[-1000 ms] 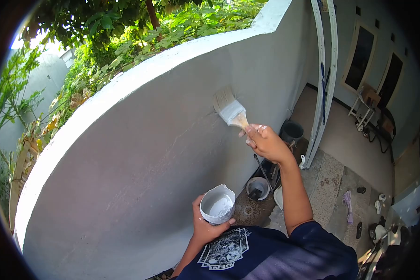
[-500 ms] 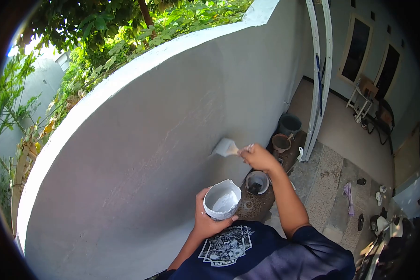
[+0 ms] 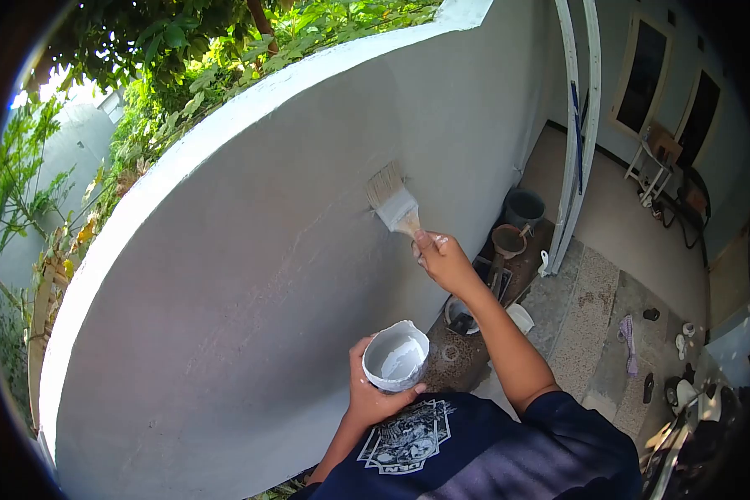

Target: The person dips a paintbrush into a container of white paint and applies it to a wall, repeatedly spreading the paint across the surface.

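Brush (image 3: 397, 208) in RH (image 3: 447, 263), cup (image 3: 379, 352) LH (image 3: 368, 400)

The wall (image 3: 250, 275) is grey, the shirt (image 3: 517, 450) navy (white-printed), the brush (image 3: 397, 208) tan-bristled.

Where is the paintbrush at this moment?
In the head view, the paintbrush is in the right hand, bristles against the wall, above the cup in the left hand.
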`<state>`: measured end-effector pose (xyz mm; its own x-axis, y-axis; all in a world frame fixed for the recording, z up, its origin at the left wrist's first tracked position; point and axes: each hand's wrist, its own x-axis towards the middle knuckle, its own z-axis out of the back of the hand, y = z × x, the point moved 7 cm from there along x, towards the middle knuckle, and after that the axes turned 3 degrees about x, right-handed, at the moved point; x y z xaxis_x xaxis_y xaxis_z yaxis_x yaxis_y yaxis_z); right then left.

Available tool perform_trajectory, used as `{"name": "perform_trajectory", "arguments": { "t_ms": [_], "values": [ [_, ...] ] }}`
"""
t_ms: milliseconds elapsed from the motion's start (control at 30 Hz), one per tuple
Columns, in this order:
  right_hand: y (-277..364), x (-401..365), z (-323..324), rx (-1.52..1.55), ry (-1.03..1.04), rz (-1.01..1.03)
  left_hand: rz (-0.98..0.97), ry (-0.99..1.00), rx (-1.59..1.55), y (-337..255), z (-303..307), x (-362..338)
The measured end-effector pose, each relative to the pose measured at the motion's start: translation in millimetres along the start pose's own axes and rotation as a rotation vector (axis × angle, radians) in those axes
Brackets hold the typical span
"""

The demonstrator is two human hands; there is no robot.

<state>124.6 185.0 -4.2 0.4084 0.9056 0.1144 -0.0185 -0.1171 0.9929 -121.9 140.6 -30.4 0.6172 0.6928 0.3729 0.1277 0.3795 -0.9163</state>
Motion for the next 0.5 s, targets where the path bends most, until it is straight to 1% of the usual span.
{"name": "perform_trajectory", "arguments": {
  "t_ms": [67,100,167,200,267,300,367,400,433,467,500],
  "values": [
    [-32.0,-13.9,5.1,-0.112,-0.037,-0.037,0.018,-0.012,0.01,-2.3,1.4,2.1],
    [-53.3,-19.9,7.6,-0.112,-0.033,-0.041,0.036,-0.018,0.02,-2.7,2.2,2.0],
    [-107.4,-33.7,19.9,-0.264,-0.041,-0.137,0.027,-0.019,0.029,-3.5,3.2,1.2],
    [-131.3,-40.4,31.7,-0.263,-0.044,-0.138,0.008,-0.019,0.039,-4.8,3.6,1.5],
    [-166.6,-52.4,63.7,-0.55,-0.098,-0.188,-0.008,-0.023,0.019,-6.3,1.9,1.2],
    [-160.1,-55.4,72.5,-0.551,-0.1,-0.186,-0.025,-0.032,-0.003,-7.5,1.8,2.0],
    [-155.2,-64.5,89.9,-0.743,-0.037,-0.488,-0.025,-0.028,-0.003,-7.5,1.2,1.8],
    [-150.8,-55.0,91.8,-0.753,-0.082,-0.342,-0.02,-0.021,-0.003,-6.9,0.6,0.8],
    [-131.7,-43.4,84.1,-0.572,-0.056,-0.287,-0.015,-0.016,-0.008,-6.4,0.4,0.2],
    [-97.3,-27.5,71.6,-0.391,-0.03,-0.232,-0.015,0.005,-0.007,-5.9,-1.2,0.8],
    [-46.5,-17.6,60.4,-0.282,-0.085,-0.14,-0.013,0.024,-0.005,-5.8,-3.4,1.5]
  ]
}}
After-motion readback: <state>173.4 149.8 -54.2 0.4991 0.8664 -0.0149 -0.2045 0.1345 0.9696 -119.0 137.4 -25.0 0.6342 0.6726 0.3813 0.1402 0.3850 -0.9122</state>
